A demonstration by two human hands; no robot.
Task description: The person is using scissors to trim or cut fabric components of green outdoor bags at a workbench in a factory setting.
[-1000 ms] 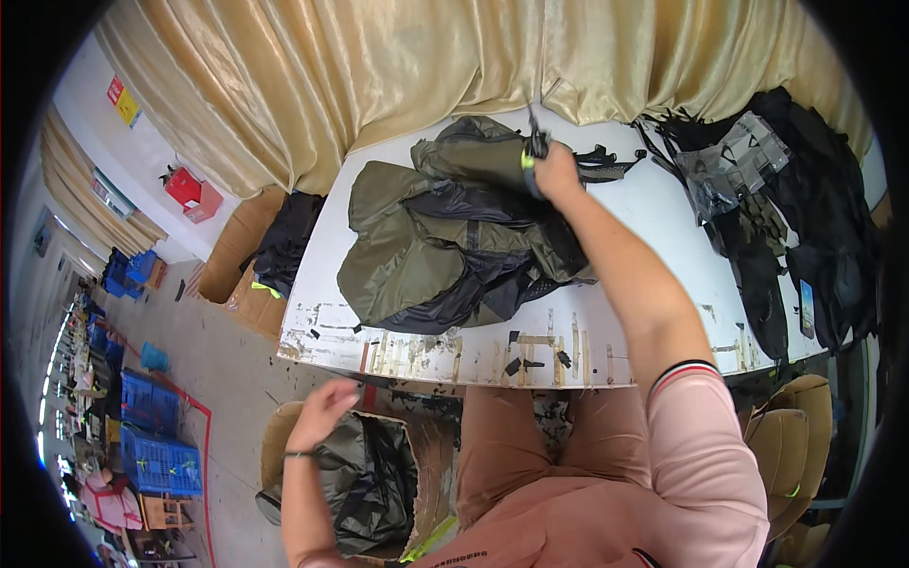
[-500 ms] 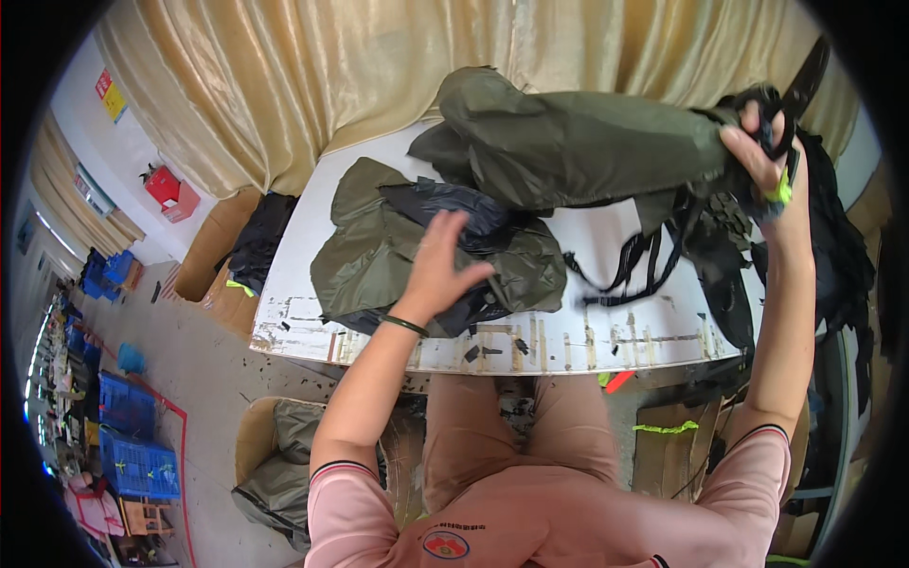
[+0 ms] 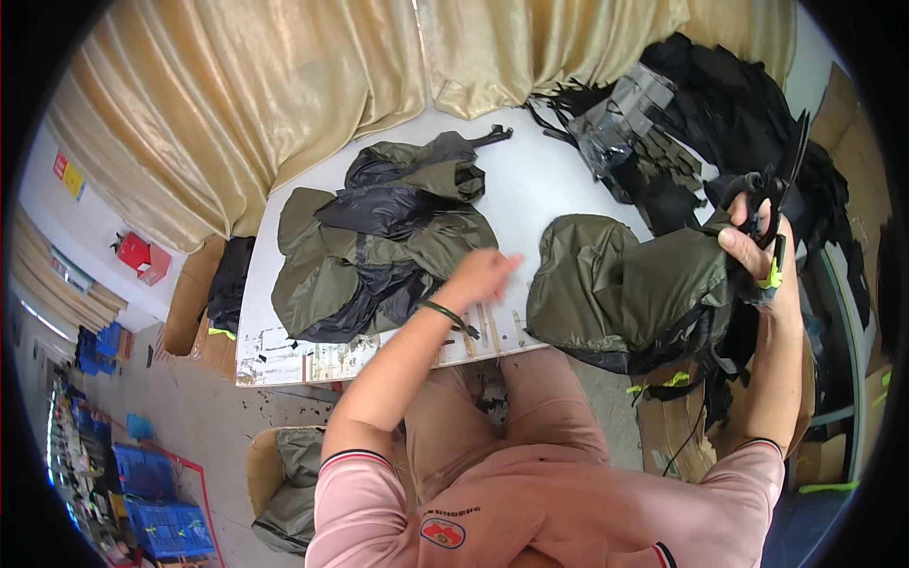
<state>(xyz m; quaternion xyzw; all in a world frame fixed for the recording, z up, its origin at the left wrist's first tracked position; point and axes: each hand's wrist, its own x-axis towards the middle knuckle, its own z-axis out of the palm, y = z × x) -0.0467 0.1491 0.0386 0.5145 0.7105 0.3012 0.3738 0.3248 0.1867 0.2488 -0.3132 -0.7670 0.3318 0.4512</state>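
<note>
Head view: the right hand [image 3: 753,248] grips the olive bag [image 3: 625,289] by its black strap at the tabletop [image 3: 530,189] right edge, bag extending leftward toward the left hand [image 3: 483,275], which hovers flat with fingers together.

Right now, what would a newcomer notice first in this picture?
First, the olive-green bag held up at the table's right end by the right hand, which grips its black straps. Next, the pile of olive and black bags lying on the white table, with the left hand hovering beside it. Golden curtains hang behind.
</note>
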